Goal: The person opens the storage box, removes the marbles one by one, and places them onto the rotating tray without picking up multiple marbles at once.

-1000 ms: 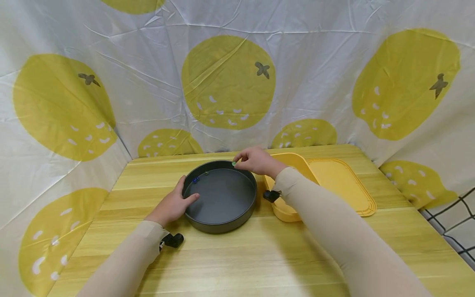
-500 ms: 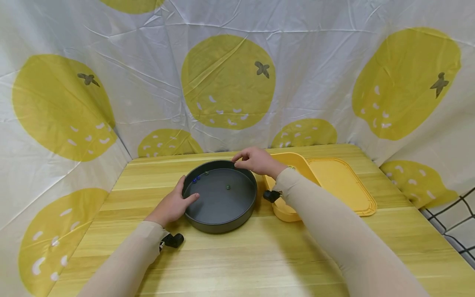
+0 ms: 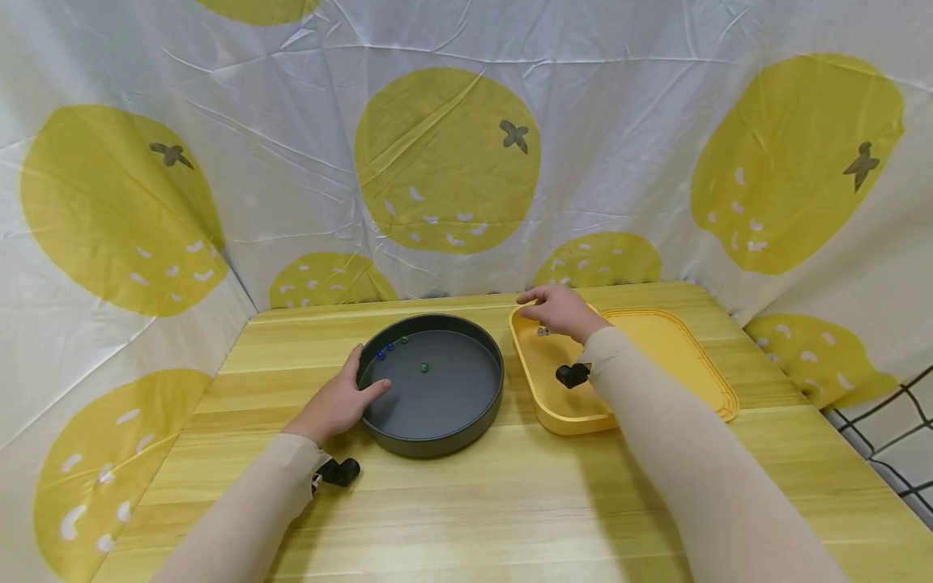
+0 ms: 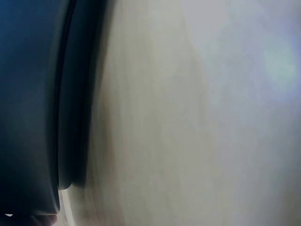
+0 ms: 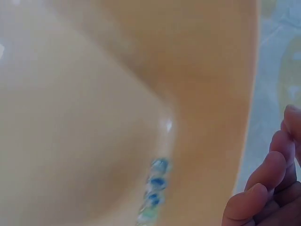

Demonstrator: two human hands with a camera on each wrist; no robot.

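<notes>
A round dark grey pan (image 3: pixel 437 389) stands on the table, with two blue marbles (image 3: pixel 381 355), a dull greenish marble (image 3: pixel 405 340) and a green marble (image 3: pixel 425 368) inside. My left hand (image 3: pixel 337 405) grips its left wall, thumb inside and fingers outside; the left wrist view mostly shows the pan's outer side (image 4: pixel 28 113). Over the back of the yellow box (image 3: pixel 572 424), my right hand (image 3: pixel 560 312) holds nothing, its fingers loosely bent. Several blue and green glass marbles (image 5: pixel 157 183) lie in a row along the box's inner edge in the right wrist view.
A flat yellow lid (image 3: pixel 700 364) lies right of the box, partly behind the right forearm. Behind the wooden table (image 3: pixel 452 518) hangs a white curtain (image 3: pixel 291 178) with yellow fruit prints. A black wire grid (image 3: pixel 892 441) shows at the far right.
My right hand let a green marble go into the pan, then moved right from the pan's rim to above the yellow box. The marble rolled toward the pan's middle. My left hand stayed put.
</notes>
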